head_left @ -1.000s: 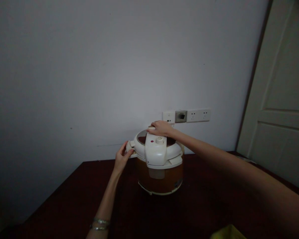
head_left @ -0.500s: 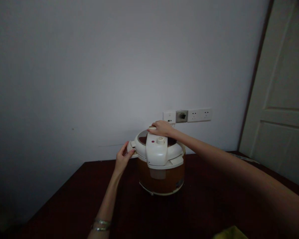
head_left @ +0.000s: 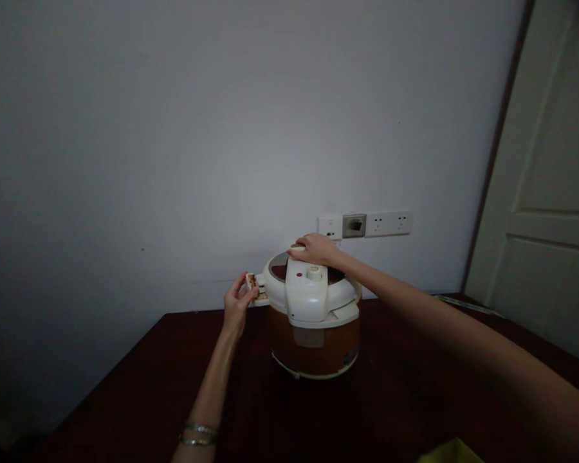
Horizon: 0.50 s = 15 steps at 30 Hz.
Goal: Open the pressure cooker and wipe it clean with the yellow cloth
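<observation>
An electric pressure cooker (head_left: 313, 341) with a brown body stands on the dark table. Its white lid (head_left: 275, 289) is seated on top, with a round knob (head_left: 314, 273) and a red dot on the central bar. My right hand (head_left: 316, 248) is closed around the lid handle (head_left: 297, 248) from above; some of its fingers are hidden. At the cooker's left side, my left hand (head_left: 236, 301) pinches a small white cover piece (head_left: 251, 281) with a stained brownish inner face. This piece is tipped outward beside the side handle (head_left: 261, 297); whether it is fully detached I cannot tell.
Behind the cooker, a row of wall sockets (head_left: 390, 222) includes one darker plate (head_left: 354, 225). The dark red table (head_left: 174, 373) runs up to the wall. A yellowish object (head_left: 451, 452) shows at the bottom edge. To the right is a panelled door (head_left: 554, 180).
My left hand has tipped the white cover piece outward to the left, exposing its stained inner face. My right hand keeps its hold on the lid handle. The view has shifted slightly.
</observation>
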### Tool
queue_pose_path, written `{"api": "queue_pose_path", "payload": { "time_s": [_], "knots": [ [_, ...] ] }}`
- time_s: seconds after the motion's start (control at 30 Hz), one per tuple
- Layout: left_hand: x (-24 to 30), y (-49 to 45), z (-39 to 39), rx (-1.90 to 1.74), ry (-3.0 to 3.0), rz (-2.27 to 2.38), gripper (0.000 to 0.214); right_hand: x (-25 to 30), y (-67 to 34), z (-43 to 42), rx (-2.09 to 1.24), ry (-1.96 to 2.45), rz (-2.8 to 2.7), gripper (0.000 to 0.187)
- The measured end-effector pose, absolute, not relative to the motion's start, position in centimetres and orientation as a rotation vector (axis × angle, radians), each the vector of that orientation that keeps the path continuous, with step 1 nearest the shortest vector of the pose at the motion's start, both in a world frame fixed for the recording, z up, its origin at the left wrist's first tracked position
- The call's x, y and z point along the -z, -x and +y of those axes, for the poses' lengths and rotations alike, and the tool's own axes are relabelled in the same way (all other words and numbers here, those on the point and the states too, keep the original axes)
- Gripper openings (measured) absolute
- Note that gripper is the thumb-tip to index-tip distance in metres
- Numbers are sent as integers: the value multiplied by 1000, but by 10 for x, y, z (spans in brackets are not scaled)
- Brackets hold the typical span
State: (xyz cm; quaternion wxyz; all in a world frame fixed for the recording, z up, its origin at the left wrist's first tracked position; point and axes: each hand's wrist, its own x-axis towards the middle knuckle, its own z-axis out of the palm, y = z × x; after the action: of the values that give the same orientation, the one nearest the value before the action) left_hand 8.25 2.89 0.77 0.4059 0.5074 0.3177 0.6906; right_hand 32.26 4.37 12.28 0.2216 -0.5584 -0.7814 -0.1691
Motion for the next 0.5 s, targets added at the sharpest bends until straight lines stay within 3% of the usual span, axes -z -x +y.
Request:
{"api": "queue_pose_path", "payload": {
  "time_s": [0.5],
  "knots": [
    [-2,-71,30,-1675,-1287,674,66,-123,-325,45,508,1486,-2221,57]
  ]
}}
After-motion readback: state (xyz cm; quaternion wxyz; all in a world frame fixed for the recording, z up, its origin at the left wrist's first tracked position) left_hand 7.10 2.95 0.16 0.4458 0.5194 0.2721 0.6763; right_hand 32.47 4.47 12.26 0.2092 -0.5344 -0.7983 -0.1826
